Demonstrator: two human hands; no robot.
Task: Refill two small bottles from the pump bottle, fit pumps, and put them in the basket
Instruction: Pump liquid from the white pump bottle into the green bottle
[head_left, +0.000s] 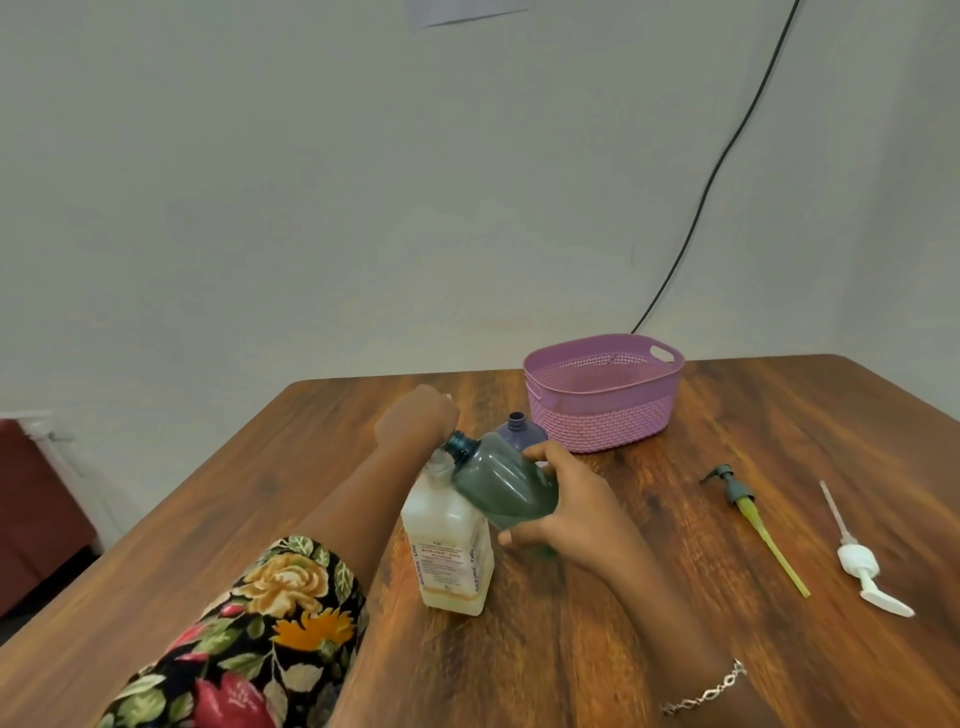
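The white pump bottle (451, 551) stands upright on the wooden table (571, 649). My left hand (415, 418) sits on top of it, curled over its pump head, which is almost fully hidden. My right hand (571, 512) grips a small green bottle (501, 486) and tilts it, its open neck right against the pump bottle's top. Behind them stands a small purple bottle (518, 430) with an open neck. The pink basket (602, 410), with nothing showing inside it, stands at the back of the table.
A dark green pump with a yellow tube (748, 514) lies on the table to the right. A white pump (860, 564) lies further right. A black cable (727, 156) hangs down the wall behind the basket.
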